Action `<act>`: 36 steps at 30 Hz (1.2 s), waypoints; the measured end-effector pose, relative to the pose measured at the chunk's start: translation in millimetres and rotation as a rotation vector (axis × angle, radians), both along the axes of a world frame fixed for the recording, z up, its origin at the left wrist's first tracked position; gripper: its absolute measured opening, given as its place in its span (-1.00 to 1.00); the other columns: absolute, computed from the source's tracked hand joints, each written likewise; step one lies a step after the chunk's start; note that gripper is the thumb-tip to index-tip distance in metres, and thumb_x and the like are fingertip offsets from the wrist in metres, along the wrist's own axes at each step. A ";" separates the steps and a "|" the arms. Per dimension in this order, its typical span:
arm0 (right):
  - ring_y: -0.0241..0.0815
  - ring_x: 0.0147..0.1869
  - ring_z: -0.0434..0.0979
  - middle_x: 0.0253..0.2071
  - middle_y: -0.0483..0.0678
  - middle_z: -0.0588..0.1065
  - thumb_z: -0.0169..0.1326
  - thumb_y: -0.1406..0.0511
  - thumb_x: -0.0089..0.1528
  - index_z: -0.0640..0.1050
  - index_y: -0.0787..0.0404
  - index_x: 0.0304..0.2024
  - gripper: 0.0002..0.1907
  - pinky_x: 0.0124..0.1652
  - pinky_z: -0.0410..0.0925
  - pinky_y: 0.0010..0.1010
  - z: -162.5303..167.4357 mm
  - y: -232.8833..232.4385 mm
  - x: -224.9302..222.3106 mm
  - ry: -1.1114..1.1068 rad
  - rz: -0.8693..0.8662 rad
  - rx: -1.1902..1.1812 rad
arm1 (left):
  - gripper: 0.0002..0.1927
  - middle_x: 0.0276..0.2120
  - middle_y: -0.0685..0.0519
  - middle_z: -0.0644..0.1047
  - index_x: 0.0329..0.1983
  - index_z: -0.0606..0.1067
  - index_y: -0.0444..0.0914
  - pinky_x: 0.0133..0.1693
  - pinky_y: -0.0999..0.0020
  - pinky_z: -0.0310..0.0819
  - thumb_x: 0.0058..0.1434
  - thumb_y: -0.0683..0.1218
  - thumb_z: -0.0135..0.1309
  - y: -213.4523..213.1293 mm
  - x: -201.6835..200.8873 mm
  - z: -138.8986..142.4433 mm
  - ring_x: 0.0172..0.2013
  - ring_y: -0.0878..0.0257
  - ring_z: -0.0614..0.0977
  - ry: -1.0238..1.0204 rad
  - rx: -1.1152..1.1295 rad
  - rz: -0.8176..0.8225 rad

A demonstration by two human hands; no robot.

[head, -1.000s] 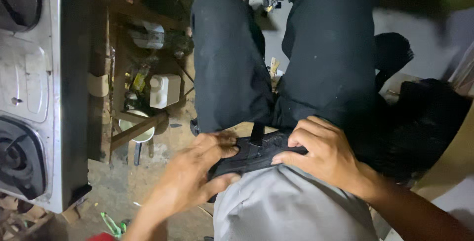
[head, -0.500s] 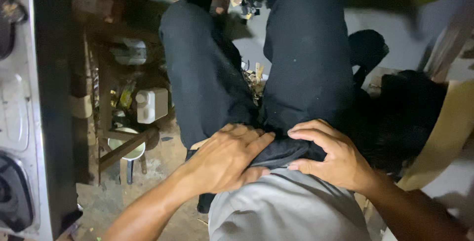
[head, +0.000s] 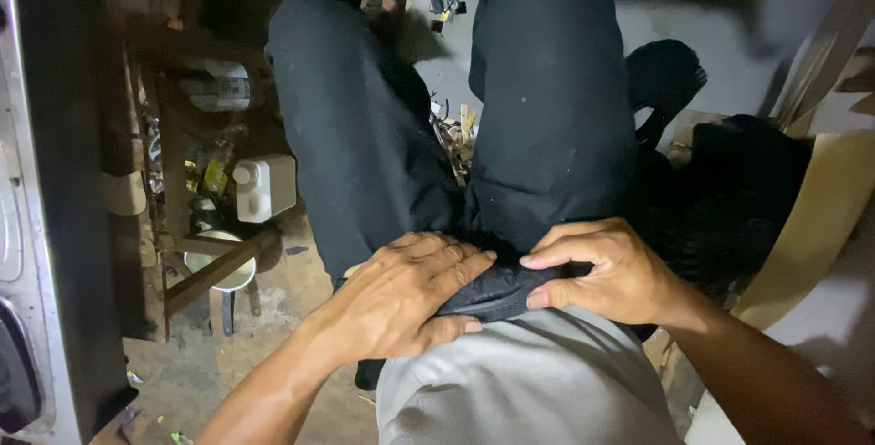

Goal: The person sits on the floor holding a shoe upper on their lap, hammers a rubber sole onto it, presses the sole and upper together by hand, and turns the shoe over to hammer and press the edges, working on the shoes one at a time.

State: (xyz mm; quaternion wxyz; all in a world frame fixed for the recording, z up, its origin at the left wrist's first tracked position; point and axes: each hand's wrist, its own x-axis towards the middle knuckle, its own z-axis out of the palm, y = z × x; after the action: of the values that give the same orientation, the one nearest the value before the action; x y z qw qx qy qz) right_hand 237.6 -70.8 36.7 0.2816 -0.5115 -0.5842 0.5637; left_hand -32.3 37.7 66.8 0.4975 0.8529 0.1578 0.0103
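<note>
Right, the left hand (head: pixel 401 295) lies flat, fingers together, pressing on the black waistband (head: pixel 497 292), thumb curled under its edge. Just beside it, the right hand (head: pixel 606 272) pinches the same band between thumb and bent fingers. The band sits between both hands, above the grey shirt (head: pixel 524 386). Beyond the fingers stretch black trousers (head: pixel 547 108). Well left of the left hand: a white container (head: pixel 264 187) and a pan (head: pixel 219 272).

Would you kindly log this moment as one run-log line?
left hand: gripping black waistband | right hand: pinching same waistband | grey shirt below | white container on floor
</note>
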 end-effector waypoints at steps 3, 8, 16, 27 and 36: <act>-0.12 -0.22 0.72 -0.20 0.05 0.65 0.42 0.34 -0.03 0.65 0.38 -0.16 -0.60 -0.24 0.53 -0.44 8.3 2.7 -6.7 -0.083 -0.011 0.121 | -0.29 0.04 -0.22 0.56 0.25 0.43 -0.42 0.13 0.06 0.40 0.13 0.10 0.24 1.5 -1.1 -2.3 0.06 -0.14 0.56 -0.021 0.005 0.017; 0.02 -0.06 0.67 -0.08 0.17 0.58 0.41 0.36 -0.02 0.60 0.36 -0.19 -0.62 -0.08 0.53 -0.27 12.3 3.1 -16.4 -0.167 -0.020 0.596 | -0.30 0.03 -0.20 0.57 0.23 0.44 -0.41 0.14 0.06 0.41 0.13 0.10 0.24 3.5 -2.5 -5.5 0.05 -0.14 0.57 0.006 -0.050 0.036; -0.09 -0.07 0.73 -0.18 0.05 0.61 0.40 0.45 0.02 0.59 0.28 -0.34 -0.77 -0.08 0.60 -0.37 -3.4 -13.4 -15.6 0.014 -0.110 0.359 | -0.29 0.08 -0.18 0.54 0.26 0.43 -0.38 0.17 0.06 0.35 0.13 0.11 0.23 -4.5 -4.0 -6.9 0.09 -0.09 0.53 0.003 0.033 0.028; -0.09 -0.07 0.66 -0.12 0.06 0.59 0.42 0.36 -0.05 0.59 0.31 -0.08 -0.52 -0.09 0.48 -0.40 15.6 2.2 -26.8 -0.121 -0.018 0.160 | -0.30 0.09 -0.16 0.53 0.27 0.43 -0.35 0.17 0.02 0.32 0.14 0.10 0.23 -16.7 -5.1 -7.2 0.10 -0.07 0.51 0.001 0.144 0.091; -0.18 -0.04 0.70 -0.12 0.02 0.64 0.43 0.30 -0.02 0.61 0.27 -0.07 -0.52 -0.03 0.51 -0.39 -4.5 8.7 -25.2 -0.052 -0.067 0.053 | -0.27 0.09 -0.17 0.54 0.27 0.43 -0.39 0.15 0.05 0.36 0.09 0.07 0.28 -6.7 -3.8 -2.8 0.11 -0.10 0.53 -0.018 -0.016 0.143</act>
State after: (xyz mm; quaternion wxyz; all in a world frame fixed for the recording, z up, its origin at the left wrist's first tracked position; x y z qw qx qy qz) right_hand 212.4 -62.1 32.2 0.2987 -0.5375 -0.5886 0.5248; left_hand -36.1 31.0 64.0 0.5037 0.8354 0.2137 0.0524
